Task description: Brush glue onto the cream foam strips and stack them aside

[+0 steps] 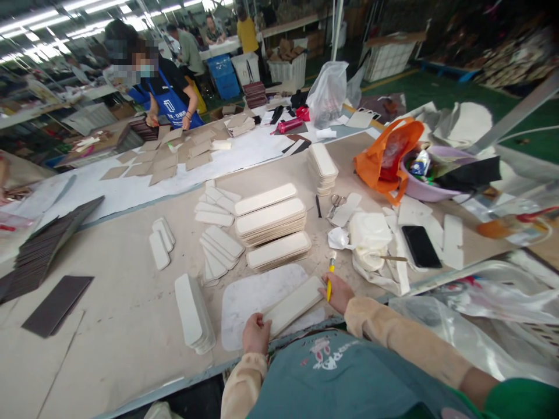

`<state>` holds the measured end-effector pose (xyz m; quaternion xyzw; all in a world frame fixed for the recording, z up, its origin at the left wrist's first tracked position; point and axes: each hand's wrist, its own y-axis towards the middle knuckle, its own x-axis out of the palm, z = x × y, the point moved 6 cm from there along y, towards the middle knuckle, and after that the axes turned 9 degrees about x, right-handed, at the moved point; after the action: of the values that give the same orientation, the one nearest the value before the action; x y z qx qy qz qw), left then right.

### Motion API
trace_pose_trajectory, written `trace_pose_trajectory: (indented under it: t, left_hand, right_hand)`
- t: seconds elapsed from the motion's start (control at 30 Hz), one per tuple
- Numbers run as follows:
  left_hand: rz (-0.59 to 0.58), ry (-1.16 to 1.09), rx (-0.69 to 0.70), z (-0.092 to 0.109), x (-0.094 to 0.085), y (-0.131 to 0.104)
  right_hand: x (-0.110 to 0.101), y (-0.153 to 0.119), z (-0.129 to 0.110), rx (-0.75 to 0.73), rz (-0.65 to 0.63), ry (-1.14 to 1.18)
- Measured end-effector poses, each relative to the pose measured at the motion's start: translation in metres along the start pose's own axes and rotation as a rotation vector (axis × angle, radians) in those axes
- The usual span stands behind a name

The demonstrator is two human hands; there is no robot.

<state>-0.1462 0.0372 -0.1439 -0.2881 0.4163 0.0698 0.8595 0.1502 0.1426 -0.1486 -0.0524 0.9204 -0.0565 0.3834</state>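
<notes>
A cream-white oblong board (294, 305) lies slanted at the table's near edge, partly over a pale rounded sheet (244, 294). My left hand (256, 334) pinches its left end, fingers closed. At the other end my right hand (338, 294) is wrapped round a yellow-handled brush (329, 283), bristles up, and its fingers touch the board's corner. Beyond the sheet stand stacks of similar boards (271, 218), with fanned-out boards (222, 247) beside them. A taller leaning stack (190, 305) is to the left. Right of the brush, a white tub (371, 256) has a stick across it.
A black phone (421, 246), scissors (337, 202), an orange bag (384, 160) and a lilac basin (430, 187) occupy the right side. Dark panels (56, 302) lie at left. Across the table a person in a blue apron (172, 102) handles brown pieces (152, 163).
</notes>
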Motion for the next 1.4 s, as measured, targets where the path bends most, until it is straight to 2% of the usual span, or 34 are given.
trace_pose_trajectory:
  t: [0.2,0.3,0.4,0.5,0.6,0.73,0.9,1.03,1.13,1.23,1.4]
  left_hand:
    - [0.064,-0.081,0.035,0.007,-0.002,-0.004]
    - [0.074,-0.282,0.057,0.012,-0.006,-0.01]
    - [-0.019,-0.677,0.034,0.026,-0.008,-0.021]
    - [-0.141,-1.063,-0.034,0.051,-0.015,-0.04]
    - [-0.239,-1.233,-0.016,0.083,-0.028,-0.055]
    - [-0.315,-1.265,0.028,0.112,-0.034,-0.061]
    - [-0.246,-1.269,0.052,0.115,-0.029,-0.049]
    - [-0.233,-1.275,0.022,0.112,-0.021,-0.043]
    - [-0.258,-1.284,0.017,0.115,-0.017,-0.043]
    - [-0.293,-1.317,0.026,0.122,-0.014,-0.044]
    - [-0.312,-1.326,0.102,0.14,-0.019,-0.053]
  right_hand:
    - [-0.003,0.001,-0.002,0.068,-0.017,0.104]
    - [-0.012,0.002,-0.004,0.111,-0.014,0.221]
    - [-0.034,0.007,-0.01,0.152,0.029,0.49]
    - [-0.066,0.016,-0.024,0.141,0.092,0.739]
    - [-0.099,0.025,-0.044,0.09,0.139,0.881]
    - [-0.127,0.036,-0.07,0.03,0.133,0.955]
    - [-0.144,0.04,-0.088,-0.001,0.19,0.846]
    - [-0.153,0.04,-0.094,0.004,0.157,0.826]
    - [-0.164,0.041,-0.097,-0.028,0.193,0.773]
    - [-0.172,0.044,-0.096,-0.048,0.232,0.744]
    - [-0.175,0.049,-0.087,-0.036,0.221,0.751]
